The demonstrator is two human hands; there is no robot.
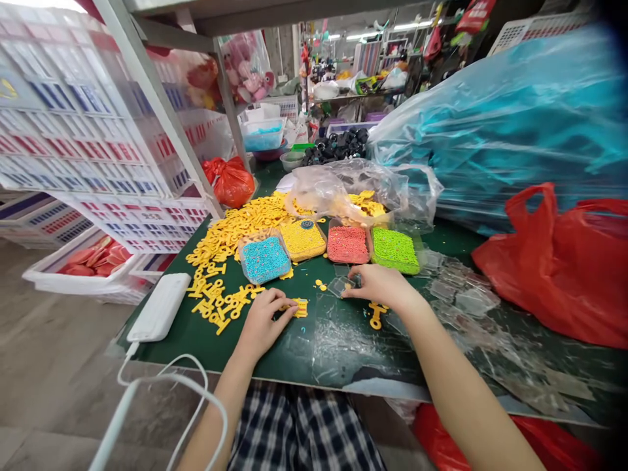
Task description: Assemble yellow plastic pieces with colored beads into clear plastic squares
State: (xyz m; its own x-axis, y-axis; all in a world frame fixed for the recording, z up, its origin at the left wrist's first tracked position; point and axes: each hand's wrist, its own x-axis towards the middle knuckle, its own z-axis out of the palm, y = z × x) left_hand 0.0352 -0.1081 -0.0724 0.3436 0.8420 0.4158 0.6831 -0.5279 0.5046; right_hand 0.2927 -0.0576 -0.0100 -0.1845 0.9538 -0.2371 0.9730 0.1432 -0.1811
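Note:
My left hand (267,320) rests low over the green tabletop, its thumb and fingers closed on a small yellow plastic part (301,308). Farther right, my right hand (375,288) has thumb and forefinger pinched at the edge of a small clear plastic piece (337,286). Between the hands lie a few yellow bits (320,285). Yellow ring-ended plastic parts (376,316) lie just under my right wrist. Beyond the hands stands a row of clear trays of tiny beads: blue (266,260), yellow (303,241), red (348,244) and green (395,250).
A heap of yellow parts (235,226) spreads along the left and back. A white power bank (159,307) with a cable lies at the left edge. Clear plastic pieces (471,294) and a red bag (554,268) are on the right. A shelf post (161,111) rises beside stacked crates (83,104).

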